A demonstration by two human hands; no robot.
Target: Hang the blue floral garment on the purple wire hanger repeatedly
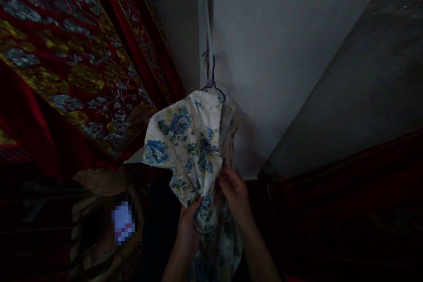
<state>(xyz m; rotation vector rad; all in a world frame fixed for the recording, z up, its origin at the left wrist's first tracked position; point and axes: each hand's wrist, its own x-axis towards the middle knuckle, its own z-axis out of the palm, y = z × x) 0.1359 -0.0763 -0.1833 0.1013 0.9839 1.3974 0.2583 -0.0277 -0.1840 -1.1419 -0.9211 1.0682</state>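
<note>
A white garment with a blue and green flower print hangs from a thin dark hanger. One short sleeve sticks out to the left, and the front edge on the right stands partly open. My left hand grips the cloth low on the left, its thumb lying over the fabric. Higher up, my right hand pinches the garment's right front edge. Its fingertips are bent against the cloth, and dim light hides whether they hold anything smaller. Below both hands the rest of the garment falls into shadow.
The hanger hooks onto a pale strap running down the white wall. Red cloth with gold and silver embroidery hangs at the left. At lower left a wooden chair bears a blurred-out bright patch. Dark furniture stands at the right.
</note>
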